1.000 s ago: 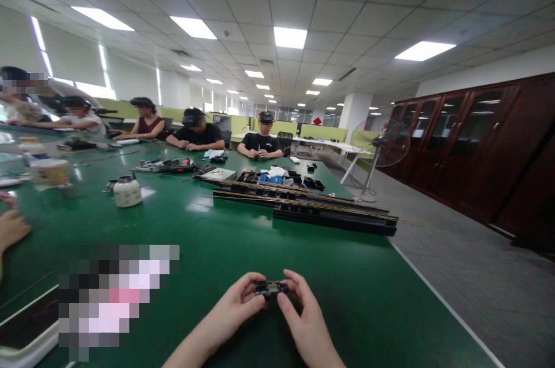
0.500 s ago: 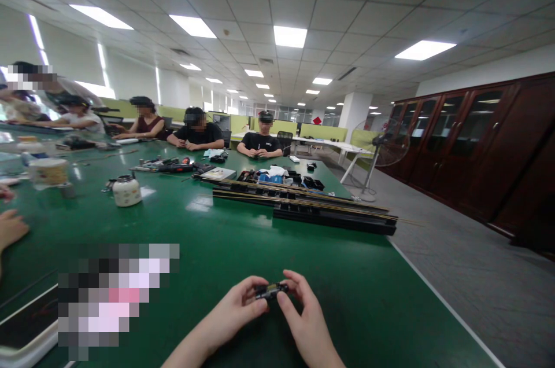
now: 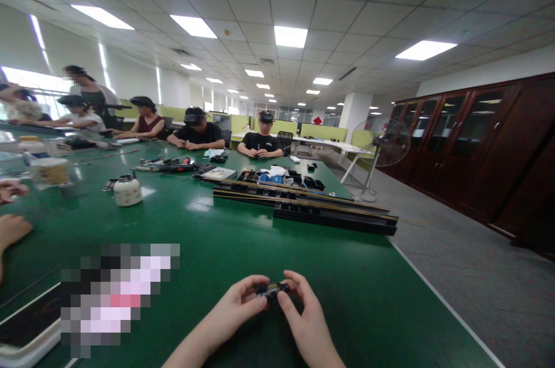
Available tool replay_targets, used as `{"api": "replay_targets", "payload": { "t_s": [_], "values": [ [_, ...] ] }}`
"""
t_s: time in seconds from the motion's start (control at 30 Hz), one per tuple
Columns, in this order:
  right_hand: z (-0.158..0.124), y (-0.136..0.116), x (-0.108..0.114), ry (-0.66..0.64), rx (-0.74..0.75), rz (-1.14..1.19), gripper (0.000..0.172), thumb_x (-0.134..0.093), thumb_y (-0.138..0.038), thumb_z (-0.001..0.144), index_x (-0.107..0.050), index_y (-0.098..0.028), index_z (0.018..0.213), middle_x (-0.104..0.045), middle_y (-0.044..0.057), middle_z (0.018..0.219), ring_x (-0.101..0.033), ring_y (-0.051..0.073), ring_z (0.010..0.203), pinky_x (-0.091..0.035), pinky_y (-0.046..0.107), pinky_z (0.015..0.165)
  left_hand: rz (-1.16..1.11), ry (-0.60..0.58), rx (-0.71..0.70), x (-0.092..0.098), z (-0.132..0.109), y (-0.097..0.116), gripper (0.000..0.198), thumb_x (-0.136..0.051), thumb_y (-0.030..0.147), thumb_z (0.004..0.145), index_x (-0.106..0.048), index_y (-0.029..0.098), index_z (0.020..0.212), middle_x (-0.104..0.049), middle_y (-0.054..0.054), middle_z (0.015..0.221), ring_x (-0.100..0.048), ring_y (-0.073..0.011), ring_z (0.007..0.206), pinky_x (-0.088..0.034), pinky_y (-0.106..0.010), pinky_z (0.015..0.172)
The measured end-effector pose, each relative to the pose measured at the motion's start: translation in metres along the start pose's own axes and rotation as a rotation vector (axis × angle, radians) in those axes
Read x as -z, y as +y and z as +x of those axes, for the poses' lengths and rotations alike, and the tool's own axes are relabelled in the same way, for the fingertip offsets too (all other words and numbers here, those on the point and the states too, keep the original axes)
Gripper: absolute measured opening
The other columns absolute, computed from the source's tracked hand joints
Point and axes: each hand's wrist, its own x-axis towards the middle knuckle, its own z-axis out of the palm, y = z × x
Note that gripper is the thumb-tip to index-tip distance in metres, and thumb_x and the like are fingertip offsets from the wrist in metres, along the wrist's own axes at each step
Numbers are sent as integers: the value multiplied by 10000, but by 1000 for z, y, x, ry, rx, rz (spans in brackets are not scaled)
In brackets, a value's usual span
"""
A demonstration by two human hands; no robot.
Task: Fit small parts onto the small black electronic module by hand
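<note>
Between my two hands is a small black part with a yellowish patch on its top point(image 3: 272, 290), held just above the green table point(image 3: 208, 264). My left hand point(image 3: 240, 301) pinches its left end between thumb and fingers. On the other end, my right hand point(image 3: 302, 304) has its thumb against the near side and its fingers curled behind. The part is too small to tell its exact kind, and my fingertips hide both its ends.
Long black rails with thin brass-coloured rods point(image 3: 333, 220) lie ahead. Behind them are black and blue parts point(image 3: 271, 179). A pale jar point(image 3: 127, 191) stands left of centre. A white-edged device point(image 3: 32, 330), partly blurred out, lies near left. Another person's hand point(image 3: 15, 229) rests at the left edge.
My hands and the black part have hardly moved. At the far left, a standing person has straightened up and shifted to the right.
</note>
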Motion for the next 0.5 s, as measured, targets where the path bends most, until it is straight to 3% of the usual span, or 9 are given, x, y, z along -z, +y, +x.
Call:
{"api": "replay_targets", "payload": {
  "t_s": [0.2,0.5],
  "values": [
    [0,2,0,30,11,20,326,-589,-316,742,-560,-197,1044,-683,51,887,-625,195,866,-475,299,821,-12,-24,-12,1,1,-3,418,-699,321,626,-581,163,994,-644,-78,982,-579,-215,903,-410,-357,844],
    [0,4,1,-7,-7,-11,330,-573,-307,755,-543,-202,1066,-664,64,961,-606,206,929,-458,316,859,-29,-22,-34,2,3,-8,416,-696,299,638,-560,176,1011,-621,-81,1060,-543,-231,1018,-382,-357,903]
  ]
}}
